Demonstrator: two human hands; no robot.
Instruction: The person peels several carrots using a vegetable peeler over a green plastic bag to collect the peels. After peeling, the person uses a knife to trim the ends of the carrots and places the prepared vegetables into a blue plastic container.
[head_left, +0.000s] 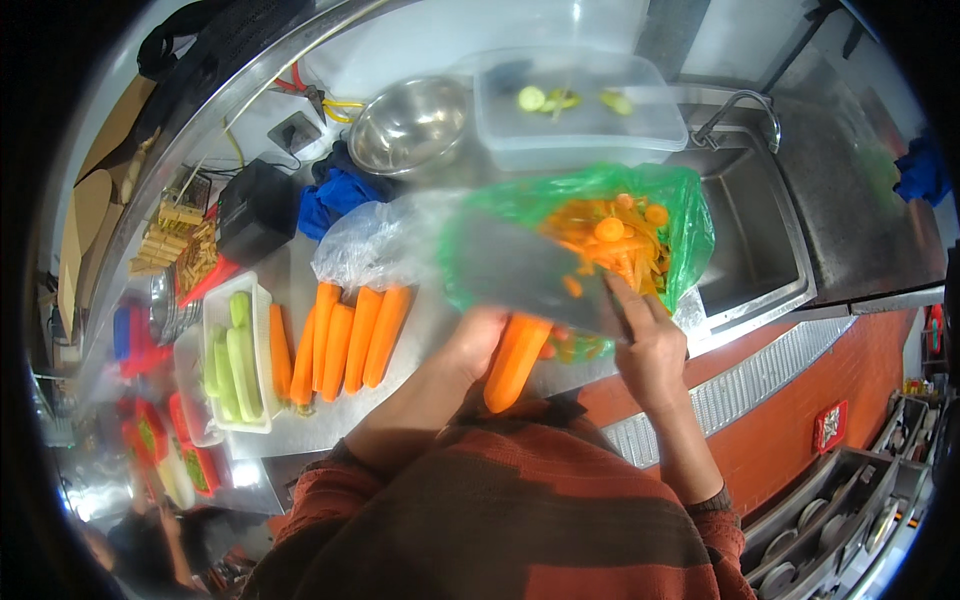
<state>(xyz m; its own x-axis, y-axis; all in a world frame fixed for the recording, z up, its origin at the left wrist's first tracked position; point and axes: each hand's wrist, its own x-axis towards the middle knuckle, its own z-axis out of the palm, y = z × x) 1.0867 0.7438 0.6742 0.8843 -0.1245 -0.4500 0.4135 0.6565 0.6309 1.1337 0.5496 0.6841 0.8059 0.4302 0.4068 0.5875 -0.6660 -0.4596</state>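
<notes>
My left hand (482, 337) is wrapped around a thick peeled carrot (517, 364), whose near end points towards my body. In my right hand (651, 341) is a cleaver, its broad blade (525, 270) blurred and lying across the carrot's far end. Beyond the blade, a green plastic bag (690, 240) lies spread open with carrot peelings (637, 251) and cut carrot ends (609, 229) in it. A small orange piece (573, 286) shows against the blade. To the left, several peeled carrots (339, 349) lie side by side on the steel worktop (420, 375), by a clear plastic bag (375, 244).
A white basket (264, 360) holds peeled green vegetables. Behind stand a steel bowl (409, 127) and a lidded plastic tub (581, 142). A sink (750, 225) with a tap (776, 124) is at right. Another person's arm (176, 544) shows at lower left.
</notes>
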